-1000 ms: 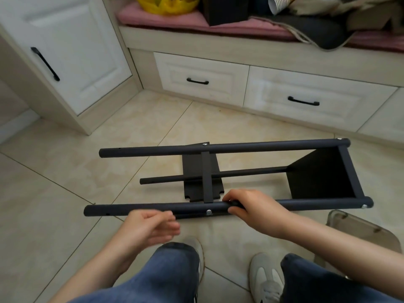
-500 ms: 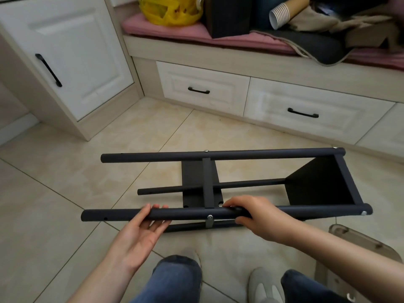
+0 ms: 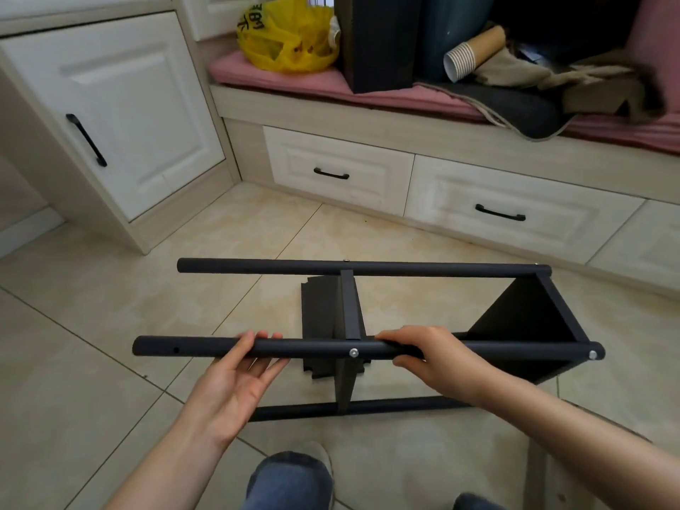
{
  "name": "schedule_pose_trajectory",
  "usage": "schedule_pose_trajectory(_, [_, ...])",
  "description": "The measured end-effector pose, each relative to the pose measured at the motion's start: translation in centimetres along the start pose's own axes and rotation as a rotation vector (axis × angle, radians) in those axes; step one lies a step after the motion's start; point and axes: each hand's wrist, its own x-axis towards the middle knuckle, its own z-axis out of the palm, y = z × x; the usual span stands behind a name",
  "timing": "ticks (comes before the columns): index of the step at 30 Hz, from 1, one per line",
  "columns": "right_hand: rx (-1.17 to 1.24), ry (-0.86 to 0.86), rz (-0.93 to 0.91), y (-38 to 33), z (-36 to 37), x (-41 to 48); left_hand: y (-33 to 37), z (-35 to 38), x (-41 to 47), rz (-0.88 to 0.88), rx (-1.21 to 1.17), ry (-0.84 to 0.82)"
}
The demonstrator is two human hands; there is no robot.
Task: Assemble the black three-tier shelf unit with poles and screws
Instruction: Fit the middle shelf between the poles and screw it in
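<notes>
Right hand (image 3: 430, 353) is clamped on the near pole (image 3: 312, 349), fingers over the top and thumb beneath. It sits just right of the screw (image 3: 353, 352) that pins the middle shelf (image 3: 320, 311) to that pole, and gripping close beside the joint looks like a way to steer the whole frame without straining the fixing. Left hand (image 3: 235, 377) lies flat and palm-up under the same pole, further toward its free end, with the fingertips (image 3: 253, 336) showing just above the tube. It props rather than grips, probably to carry the unsupported end and hold the frame level. The black shelf unit (image 3: 351, 307) lies on its side in front of the person's knees, low over the tiled floor (image 3: 92, 362); whether its underside touches the tiles cannot be told. Two tiers are in place: the middle shelf, seen nearly edge-on, and the end shelf (image 3: 526, 318) at the right, fixed at the pole tips by an end screw (image 3: 592, 355). The far pole (image 3: 423, 269) runs parallel to the near one and a lower pole (image 3: 386, 404) shows beneath; a fourth cannot be made out. At the left the poles end bare, and an empty hole (image 3: 176, 350) sits near the tip of the near pole, which suggests the third tier belongs there. Laid sideways like this, the hole and the screw heads face the person, which should make the last fixings easy to reach. White drawers (image 3: 338, 171) stand along the wall, with a yellow bag (image 3: 287, 38) and paper cups (image 3: 467, 57) on the seat above, well apart from the work.
</notes>
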Motion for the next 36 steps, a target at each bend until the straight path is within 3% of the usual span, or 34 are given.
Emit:
schedule_pose_trajectory(13, [0.101, 0.146, -0.012, -0.5, -5.4, 0.5, 5.3, 8.9, 0.7, 0.232, 0.208, -0.238])
schedule_pose_trajectory(22, [-0.070, 0.371, 0.082, -2.1, -8.5, -0.6, 7.1, 16.8, -1.5, 0.387, 0.452, -0.429])
schedule_pose_trajectory(36, [0.310, 0.412, 0.362, 0.0, -8.0, -7.0, 0.9, 27.2, -5.8, 0.455, 0.822, -0.537])
